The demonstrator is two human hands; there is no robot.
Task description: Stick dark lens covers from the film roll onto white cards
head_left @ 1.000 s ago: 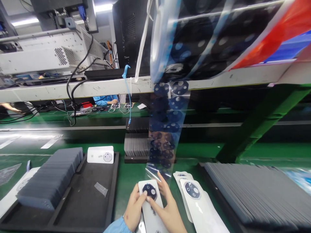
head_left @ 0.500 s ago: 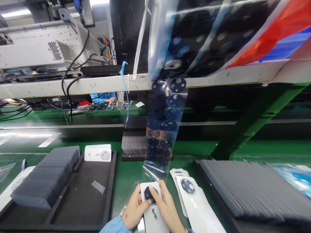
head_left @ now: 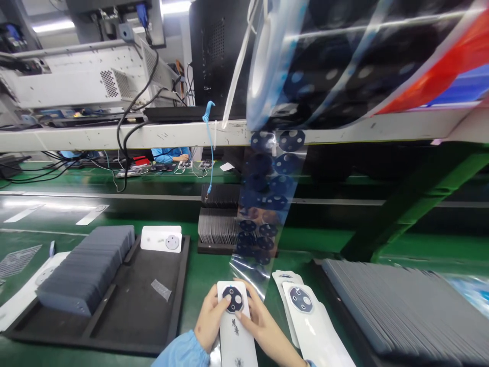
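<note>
Between my hands is a white phone back cover (head_left: pixel 237 339) with a dark round camera sticker (head_left: pixel 233 299) near its top end and black markings below. My left hand (head_left: pixel 210 317) grips the left edge, its thumb lying on the sticker. My right hand (head_left: pixel 261 320) holds the right edge, with the thumb at the sticker's lower rim and the fingers behind. Just beyond my hands hangs a clear film strip (head_left: pixel 260 224) carrying rows of dark round stickers. To the right, several white covers (head_left: pixel 319 326) lie overlapped, the top one bearing a similar dark sticker.
A black tray (head_left: pixel 133 326) on the left holds a row of grey sheets (head_left: pixel 87 270) and a white cover (head_left: pixel 161 238). Another stack of grey sheets (head_left: pixel 405 311) stands right. The film roll (head_left: pixel 324 61) hangs overhead by a white shelf beam (head_left: pixel 183 133); a green post (head_left: pixel 412 199) slants at right.
My left thumb has shifted up onto the sticker's left part, and my right thumb has drawn down to its lower edge. The camera view has turned slightly left.
</note>
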